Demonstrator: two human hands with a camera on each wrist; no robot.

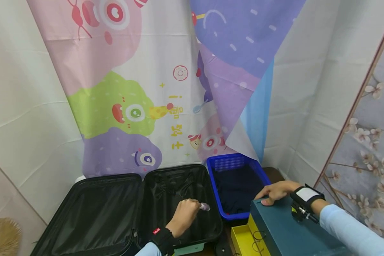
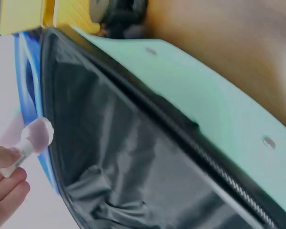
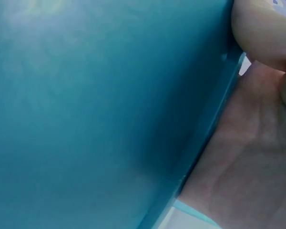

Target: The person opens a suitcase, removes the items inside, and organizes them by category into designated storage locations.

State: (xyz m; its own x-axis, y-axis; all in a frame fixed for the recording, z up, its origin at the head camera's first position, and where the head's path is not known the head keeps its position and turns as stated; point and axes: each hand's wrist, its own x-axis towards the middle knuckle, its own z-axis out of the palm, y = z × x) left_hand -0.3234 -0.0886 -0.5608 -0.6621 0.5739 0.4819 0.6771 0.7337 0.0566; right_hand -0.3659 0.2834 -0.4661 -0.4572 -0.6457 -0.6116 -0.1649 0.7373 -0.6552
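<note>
My left hand [image 1: 186,215] pinches a small item [image 2: 39,135] with a pale stem and a rounded, translucent lilac end; its exact kind is unclear. The hand is above the right half of an open black suitcase [image 1: 156,213]. At the right, my right hand [image 1: 280,192] grips the far edge of a dark teal box lid [image 1: 294,227], with the thumb on its upper face. The lid slants over a yellow box [image 1: 240,236], hiding part of its inside. Thin dark loops [image 1: 258,240] show in that box.
A blue basket [image 1: 212,188] holding dark cloth [image 1: 236,188] stands behind the yellow box. The suitcase's other half [image 1: 99,213] lies open at the left. A mint-green sheet [image 2: 200,95] sits under the suitcase's front edge. A printed curtain [image 1: 166,53] hangs behind.
</note>
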